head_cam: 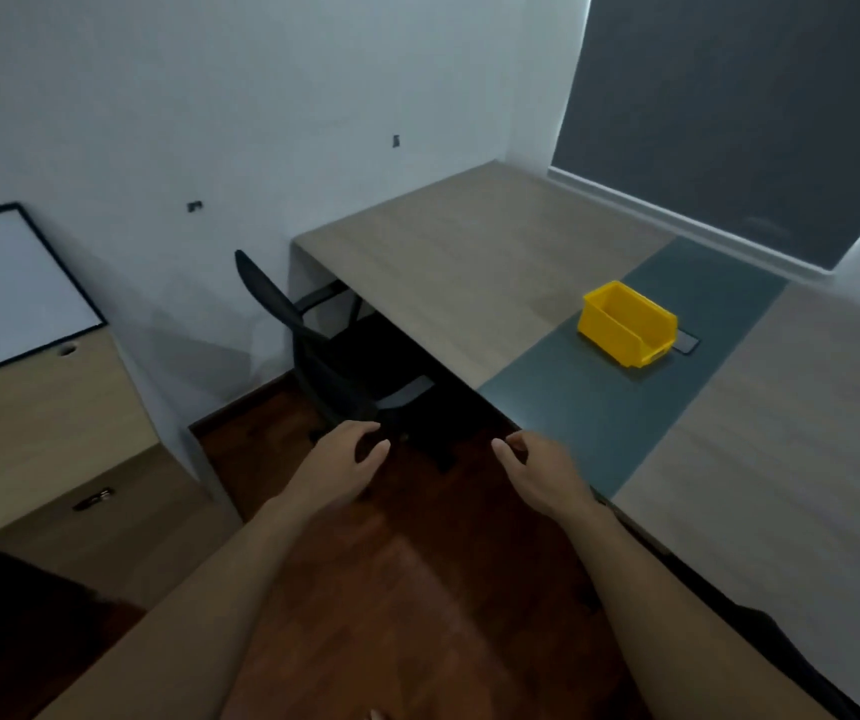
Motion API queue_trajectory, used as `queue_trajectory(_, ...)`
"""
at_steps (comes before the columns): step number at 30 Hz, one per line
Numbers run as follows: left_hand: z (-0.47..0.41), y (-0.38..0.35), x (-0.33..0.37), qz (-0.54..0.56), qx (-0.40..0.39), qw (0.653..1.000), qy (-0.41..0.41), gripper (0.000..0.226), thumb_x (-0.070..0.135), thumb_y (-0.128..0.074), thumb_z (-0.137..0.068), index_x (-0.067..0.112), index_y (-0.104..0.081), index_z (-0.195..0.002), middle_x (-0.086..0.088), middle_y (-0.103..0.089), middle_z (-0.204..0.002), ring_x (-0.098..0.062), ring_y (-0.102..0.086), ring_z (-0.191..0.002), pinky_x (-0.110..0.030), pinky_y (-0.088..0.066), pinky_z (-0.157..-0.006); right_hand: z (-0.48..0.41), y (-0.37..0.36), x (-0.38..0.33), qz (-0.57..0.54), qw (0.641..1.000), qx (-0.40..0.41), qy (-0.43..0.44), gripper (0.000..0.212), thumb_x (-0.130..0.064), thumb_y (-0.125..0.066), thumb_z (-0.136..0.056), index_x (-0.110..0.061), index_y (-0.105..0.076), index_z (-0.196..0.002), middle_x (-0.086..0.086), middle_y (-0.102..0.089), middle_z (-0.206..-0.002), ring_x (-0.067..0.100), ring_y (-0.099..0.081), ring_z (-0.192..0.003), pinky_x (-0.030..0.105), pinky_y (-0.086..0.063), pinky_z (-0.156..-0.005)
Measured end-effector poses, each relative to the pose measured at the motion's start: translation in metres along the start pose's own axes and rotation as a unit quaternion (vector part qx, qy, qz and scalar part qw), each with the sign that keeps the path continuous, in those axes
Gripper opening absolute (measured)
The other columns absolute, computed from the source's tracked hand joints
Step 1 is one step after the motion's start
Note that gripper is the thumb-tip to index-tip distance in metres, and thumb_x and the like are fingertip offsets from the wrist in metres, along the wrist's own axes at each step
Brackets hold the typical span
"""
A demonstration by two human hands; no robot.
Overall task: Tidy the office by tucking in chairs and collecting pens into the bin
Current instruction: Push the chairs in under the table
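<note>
Both hands (left (pixel 347 459), right (pixel 537 470)) outstretched, empty, fingers loose.

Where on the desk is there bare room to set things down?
Wood top left of the yellow bin, the grey strip in front of it, and the wood to its right are all bare. Only the bin's spot is taken.

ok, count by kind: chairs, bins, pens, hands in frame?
chair: 1
bin: 1
pens: 0 visible
hands: 2, left hand, right hand
Total: 4
</note>
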State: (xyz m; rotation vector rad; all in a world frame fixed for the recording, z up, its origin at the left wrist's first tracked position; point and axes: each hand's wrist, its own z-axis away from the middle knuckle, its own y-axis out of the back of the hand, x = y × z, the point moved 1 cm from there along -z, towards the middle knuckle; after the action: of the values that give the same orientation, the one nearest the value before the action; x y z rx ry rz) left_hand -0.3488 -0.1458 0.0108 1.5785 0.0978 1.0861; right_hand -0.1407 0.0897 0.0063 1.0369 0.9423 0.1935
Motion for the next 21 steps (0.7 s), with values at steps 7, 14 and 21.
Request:
queue_trajectory(7,-0.03,0.068,-0.078,-0.004,0.028,0.999,0.019,0.053,0.054,-0.05,-0.106,0.02,-0.059,-0.147,0.002,-0.061,-0.145,-0.013,-0.058,-0.131,-0.026,-0.043,-0.106,-0.062,-0.052,-0.089,0.022,0.998,-0.038,0.038,0.068,-0.077,-0.037,-0.098,-0.026,-0.061,-0.137,-0.005,-0.067,-0.129,0.015,-0.063,-0.115,0.039,-0.056,-0.096)
queue_trajectory(14,-0.077,0.109,-0.141,0.001,0.056,0.997,0.044,0.054,0.053,-0.049,-0.108,0.018,-0.058,-0.148,0.001,-0.06,-0.147,-0.014,-0.057,-0.133,-0.024,-0.04,-0.106,-0.156,-0.091,-0.154,0.026,0.994,-0.068,0.077,0.075,-0.084,-0.034,-0.092,-0.026,-0.064,-0.131,-0.006,-0.068,-0.122,0.014,-0.065,-0.111,0.043,-0.059,-0.094)
queue_trajectory(21,-0.147,0.154,-0.204,0.004,0.071,0.993,0.094,0.058,0.06,-0.046,-0.106,0.024,-0.055,-0.151,0.002,-0.056,-0.154,-0.015,-0.051,-0.142,-0.028,-0.038,-0.115,-0.257,-0.123,-0.218,0.018,0.99,-0.097,0.105,0.069,-0.075,-0.04,-0.097,-0.022,-0.063,-0.135,-0.004,-0.067,-0.127,0.016,-0.063,-0.118,0.041,-0.057,-0.098)
